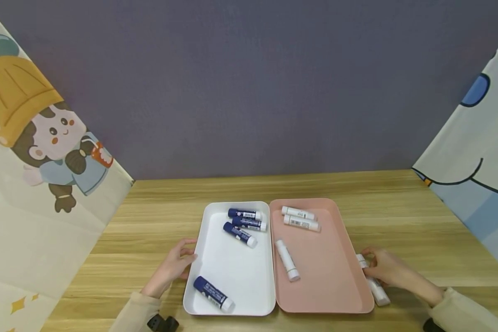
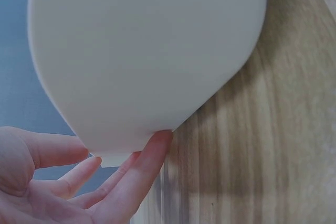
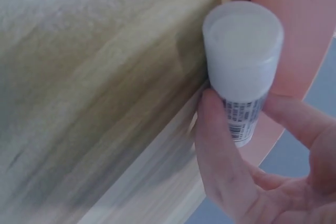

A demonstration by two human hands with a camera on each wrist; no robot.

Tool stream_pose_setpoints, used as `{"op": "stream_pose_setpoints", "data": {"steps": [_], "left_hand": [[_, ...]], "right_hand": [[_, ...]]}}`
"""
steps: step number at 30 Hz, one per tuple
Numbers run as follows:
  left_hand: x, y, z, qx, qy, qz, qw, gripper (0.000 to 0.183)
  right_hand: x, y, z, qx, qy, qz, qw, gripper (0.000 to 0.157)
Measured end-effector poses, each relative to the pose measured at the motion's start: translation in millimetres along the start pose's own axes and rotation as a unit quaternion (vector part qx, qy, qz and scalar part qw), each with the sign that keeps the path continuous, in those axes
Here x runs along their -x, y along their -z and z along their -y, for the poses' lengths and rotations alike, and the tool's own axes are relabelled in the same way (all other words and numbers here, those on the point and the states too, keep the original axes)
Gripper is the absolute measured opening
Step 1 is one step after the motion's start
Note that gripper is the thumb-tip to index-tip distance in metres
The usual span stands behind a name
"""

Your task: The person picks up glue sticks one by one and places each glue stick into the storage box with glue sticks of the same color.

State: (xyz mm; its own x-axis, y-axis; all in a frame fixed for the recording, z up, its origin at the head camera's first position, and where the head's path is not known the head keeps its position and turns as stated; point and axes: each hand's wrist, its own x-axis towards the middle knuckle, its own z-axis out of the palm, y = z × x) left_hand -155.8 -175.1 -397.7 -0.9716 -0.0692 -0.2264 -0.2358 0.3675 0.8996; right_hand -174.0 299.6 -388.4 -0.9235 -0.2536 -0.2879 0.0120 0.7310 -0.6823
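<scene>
My right hand (image 1: 386, 268) pinches a white glue stick (image 1: 377, 293) beside the right wall of a pink tray (image 1: 328, 295). In the right wrist view, thumb and fingers lie on opposite sides of this glue stick (image 3: 242, 51), its cap end towards the camera and its barcode label partly covered. My left hand (image 1: 174, 263) touches the left side of a white tray (image 1: 249, 276); the left wrist view has the fingertips (image 2: 163, 139) against its wall (image 2: 152, 66). Several navy glue sticks (image 1: 211, 293) lie in the white tray, and three white glue sticks (image 1: 287, 260) in the pink one.
Both trays stand side by side on a wood-grain table (image 1: 157, 207). Behind rises a grey-blue panel (image 1: 249, 92). Side panels with cartoon prints (image 1: 58, 133) slant in at left and right.
</scene>
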Motion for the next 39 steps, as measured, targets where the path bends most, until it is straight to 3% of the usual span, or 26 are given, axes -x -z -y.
{"op": "stream_pose_setpoints", "data": {"steps": [21,39], "left_hand": [[-0.3,0.9,0.3,0.011,-0.002,0.009,0.9999,0.038],[1.2,1.2,-1.8,0.012,0.000,0.009,0.9999,0.038]], "right_hand": [[-1,10.5,3,0.021,0.006,0.016,1.000,0.052],[0,29.4,17,0.049,0.037,-0.008,0.998,0.054]]}}
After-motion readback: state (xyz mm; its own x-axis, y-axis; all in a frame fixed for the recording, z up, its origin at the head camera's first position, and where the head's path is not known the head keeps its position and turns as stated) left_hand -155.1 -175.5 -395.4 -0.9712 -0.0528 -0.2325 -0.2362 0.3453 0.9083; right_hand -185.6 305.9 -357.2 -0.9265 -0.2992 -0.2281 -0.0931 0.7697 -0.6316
